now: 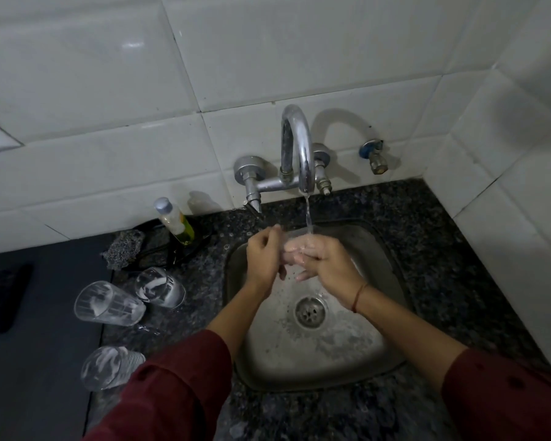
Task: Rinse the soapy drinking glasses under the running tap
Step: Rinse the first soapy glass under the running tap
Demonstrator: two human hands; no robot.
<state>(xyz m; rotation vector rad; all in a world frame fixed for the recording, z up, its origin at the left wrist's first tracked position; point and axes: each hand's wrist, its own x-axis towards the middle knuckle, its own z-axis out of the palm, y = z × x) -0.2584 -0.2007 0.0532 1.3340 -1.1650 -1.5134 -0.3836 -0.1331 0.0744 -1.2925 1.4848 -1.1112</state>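
A chrome tap (299, 148) runs a thin stream of water (308, 216) into the steel sink (315, 354). Under the stream, both hands hold a clear drinking glass (299, 241) on its side. It is hard to make out. My left hand (263, 259) grips its left end. My right hand (325, 265) wraps it from the right, and its fingers show through the glass. Three soapy glasses lie on their sides on the counter to the left of the sink: one (109, 303), another (159, 288) behind it, and a third (109, 367) nearest me.
A dish soap bottle (175, 221) and a grey scrubber (123, 249) sit by the tiled wall, left of the tap. A dark flat object (0, 300) lies at the far left. A second valve (374, 157) sticks out of the wall to the right. The drain (310, 312) is open.
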